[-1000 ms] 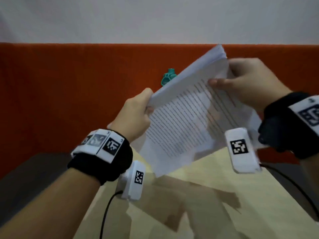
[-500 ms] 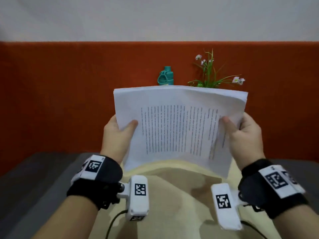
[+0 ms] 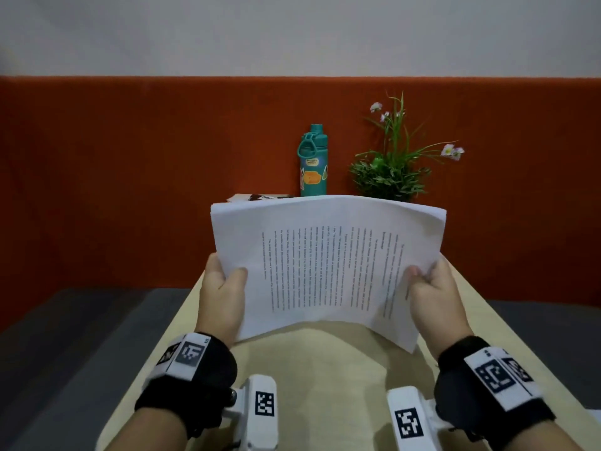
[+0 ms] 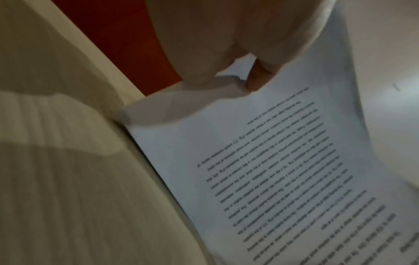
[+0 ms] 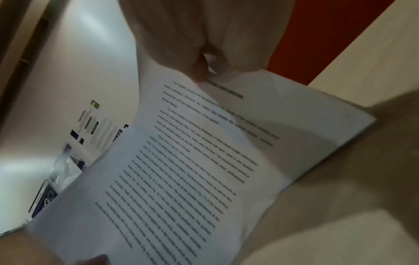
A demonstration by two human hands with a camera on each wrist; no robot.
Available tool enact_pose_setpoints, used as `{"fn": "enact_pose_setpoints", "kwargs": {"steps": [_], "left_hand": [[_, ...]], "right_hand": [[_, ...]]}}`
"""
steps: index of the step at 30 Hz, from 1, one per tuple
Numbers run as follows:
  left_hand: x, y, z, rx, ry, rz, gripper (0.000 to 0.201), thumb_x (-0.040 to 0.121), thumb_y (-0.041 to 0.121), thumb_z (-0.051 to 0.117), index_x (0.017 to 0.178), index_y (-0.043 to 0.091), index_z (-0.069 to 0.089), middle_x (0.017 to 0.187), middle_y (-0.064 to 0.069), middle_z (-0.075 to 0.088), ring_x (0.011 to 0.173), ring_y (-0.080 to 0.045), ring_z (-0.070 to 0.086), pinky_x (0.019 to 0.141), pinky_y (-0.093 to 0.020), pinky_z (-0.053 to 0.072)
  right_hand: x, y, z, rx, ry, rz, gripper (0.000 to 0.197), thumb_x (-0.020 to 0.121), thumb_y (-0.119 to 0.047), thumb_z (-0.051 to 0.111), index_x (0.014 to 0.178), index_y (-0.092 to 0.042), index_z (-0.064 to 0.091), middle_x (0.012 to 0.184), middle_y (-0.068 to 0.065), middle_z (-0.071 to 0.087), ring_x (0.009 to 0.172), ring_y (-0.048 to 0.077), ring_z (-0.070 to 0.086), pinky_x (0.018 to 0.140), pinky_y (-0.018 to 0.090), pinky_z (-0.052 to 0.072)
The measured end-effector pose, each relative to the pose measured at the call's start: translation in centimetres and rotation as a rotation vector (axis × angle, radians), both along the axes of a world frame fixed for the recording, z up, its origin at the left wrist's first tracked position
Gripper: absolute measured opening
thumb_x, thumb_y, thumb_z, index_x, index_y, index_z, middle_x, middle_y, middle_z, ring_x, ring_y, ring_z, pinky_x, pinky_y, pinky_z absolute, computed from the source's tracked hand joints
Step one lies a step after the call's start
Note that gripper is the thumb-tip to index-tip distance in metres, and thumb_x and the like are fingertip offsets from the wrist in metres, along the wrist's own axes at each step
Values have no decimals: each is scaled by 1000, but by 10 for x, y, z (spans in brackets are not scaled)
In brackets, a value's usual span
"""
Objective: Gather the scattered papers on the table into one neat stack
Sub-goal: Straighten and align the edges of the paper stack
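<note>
A stack of white printed papers (image 3: 328, 265) is held above the pale wooden table (image 3: 341, 369), bowed upward in the middle, text running sideways. My left hand (image 3: 224, 291) grips its left edge, thumb on top. My right hand (image 3: 432, 291) grips the right edge the same way. In the left wrist view the papers (image 4: 260, 170) hang from my fingers (image 4: 256, 75) close over the table (image 4: 56, 179). In the right wrist view my thumb (image 5: 197, 71) pinches the top sheet (image 5: 181, 170), and a lower sheet (image 5: 294, 116) shows beneath it.
A teal water bottle (image 3: 313, 161) and a small potted plant (image 3: 393, 170) stand at the table's far end against an orange wall. A book or booklet (image 3: 257, 197) lies left of the bottle. Grey floor flanks the narrow table on both sides.
The stack was tilted up and to the right a second ago; both hands have turned it level and lowered it toward the table, uncovering the bottle and plant.
</note>
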State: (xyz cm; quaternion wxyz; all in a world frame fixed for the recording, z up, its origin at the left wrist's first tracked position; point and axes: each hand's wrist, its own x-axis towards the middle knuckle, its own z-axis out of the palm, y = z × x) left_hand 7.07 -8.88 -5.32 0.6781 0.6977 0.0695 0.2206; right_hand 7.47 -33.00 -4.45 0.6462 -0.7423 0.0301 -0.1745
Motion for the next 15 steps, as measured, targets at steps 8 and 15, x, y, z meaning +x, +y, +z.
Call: {"fn": "enact_pose_setpoints", "kwargs": {"steps": [8, 15], "left_hand": [[-1, 9, -8, 15, 70, -31, 36, 92, 5, 40, 115, 30, 50, 111, 1, 63, 102, -18, 62, 78, -35, 51], [-3, 19, -10, 320, 331, -101, 32, 97, 5, 38, 128, 9, 30, 117, -6, 53, 99, -23, 53, 81, -31, 41]], "right_hand": [[8, -6, -10, -126, 88, 39, 24, 99, -15, 37, 118, -27, 47, 117, -6, 60, 110, 18, 56, 89, 42, 47], [15, -10, -10, -422, 323, 61, 29, 91, -5, 37, 114, -21, 46, 115, 2, 59, 104, 24, 55, 78, 40, 49]]}}
